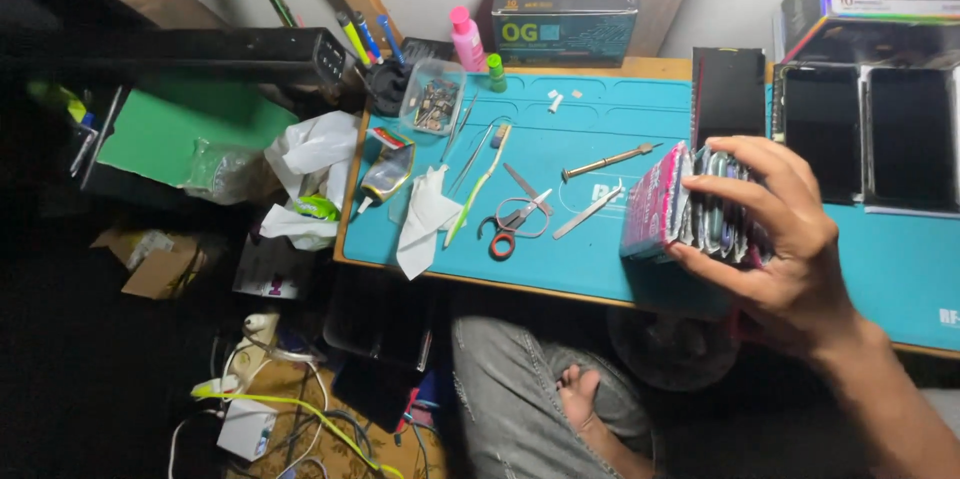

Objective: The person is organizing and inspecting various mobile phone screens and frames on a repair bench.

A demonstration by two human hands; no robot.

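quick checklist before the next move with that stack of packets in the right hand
1. Right hand grips the stack of packets from thumb to fingers: ok.
2. Stack held over the teal mat, not past the desk edge: not ok, its lower part overhangs the edge.
3. Left hand free: ok, resting on the lap, holding nothing.
4. Scissors and screwdriver apart from the stack: ok.
5. Dark phone screens behind the stack untouched: ok.
6. Packets' contents intact: cannot tell.
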